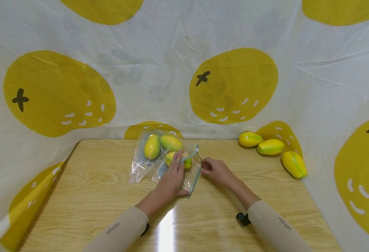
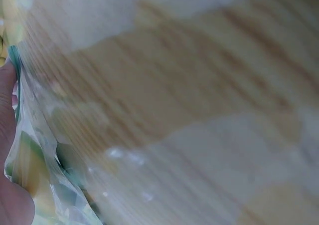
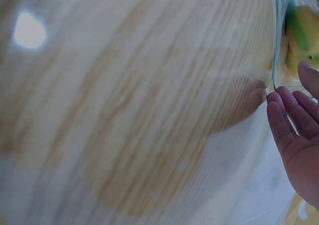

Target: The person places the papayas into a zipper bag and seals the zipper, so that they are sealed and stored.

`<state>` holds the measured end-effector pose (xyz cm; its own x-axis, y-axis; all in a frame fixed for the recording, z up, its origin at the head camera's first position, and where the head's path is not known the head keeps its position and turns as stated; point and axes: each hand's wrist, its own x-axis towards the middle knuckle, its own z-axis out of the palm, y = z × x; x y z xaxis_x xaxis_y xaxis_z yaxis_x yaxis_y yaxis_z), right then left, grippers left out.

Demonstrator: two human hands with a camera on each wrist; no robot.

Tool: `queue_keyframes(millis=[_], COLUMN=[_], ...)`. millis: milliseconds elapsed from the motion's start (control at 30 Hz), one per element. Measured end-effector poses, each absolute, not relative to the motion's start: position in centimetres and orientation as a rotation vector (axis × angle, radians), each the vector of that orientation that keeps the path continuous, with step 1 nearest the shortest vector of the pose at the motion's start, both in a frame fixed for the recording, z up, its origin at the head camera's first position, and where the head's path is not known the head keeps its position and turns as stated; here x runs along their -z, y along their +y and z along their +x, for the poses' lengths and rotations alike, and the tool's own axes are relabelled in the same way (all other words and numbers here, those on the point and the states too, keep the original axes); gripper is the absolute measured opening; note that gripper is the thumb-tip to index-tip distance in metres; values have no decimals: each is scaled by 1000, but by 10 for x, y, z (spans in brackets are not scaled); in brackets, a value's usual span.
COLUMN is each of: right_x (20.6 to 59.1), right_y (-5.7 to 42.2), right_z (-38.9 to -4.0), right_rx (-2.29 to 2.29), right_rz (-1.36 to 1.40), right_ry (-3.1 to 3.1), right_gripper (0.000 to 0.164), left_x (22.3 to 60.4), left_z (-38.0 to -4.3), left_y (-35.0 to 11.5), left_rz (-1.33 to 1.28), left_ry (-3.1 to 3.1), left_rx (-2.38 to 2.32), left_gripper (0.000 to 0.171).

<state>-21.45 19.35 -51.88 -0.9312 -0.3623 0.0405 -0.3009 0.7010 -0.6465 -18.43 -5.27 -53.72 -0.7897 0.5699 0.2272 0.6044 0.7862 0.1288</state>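
A clear bag (image 1: 189,180) with a green-edged mouth lies on the wooden table, holding a yellow-green fruit (image 1: 187,163) that looks like a papaya or mango. My left hand (image 1: 171,178) rests over this bag, fingers straight across the fruit and thumb near the lower corner of the mouth. At the bag's right edge is my right hand (image 1: 217,171), fingers loosely bent. In the right wrist view its fingertips (image 3: 276,101) meet the green rim (image 3: 275,40), with the thumb held apart from them. A second clear bag (image 1: 137,171) beside it contains two similar fruits (image 1: 152,147).
Three loose yellow-green fruits (image 1: 270,147) lie in a row at the table's back right. A white cloth (image 1: 159,87) with large yellow fruit prints rises behind the wooden table (image 1: 102,196) and along both sides. Light glares off the tabletop near the front.
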Motion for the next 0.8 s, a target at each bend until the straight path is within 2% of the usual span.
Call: queue_keyframes(millis=[367,800], right_x=[503,482], right_y=[229,337], right_z=[-207,-200], right_rx=[1011,874], right_rz=[-528,-281], right_ry=[2809,3025], right_gripper=[44,69], left_x=[534,537], left_z=[-183,-185], left_y=[-54,-55], left_rz=[-927,-952], left_ry=[-2834,-2815], left_rx=[289,258], left_gripper=[135,135])
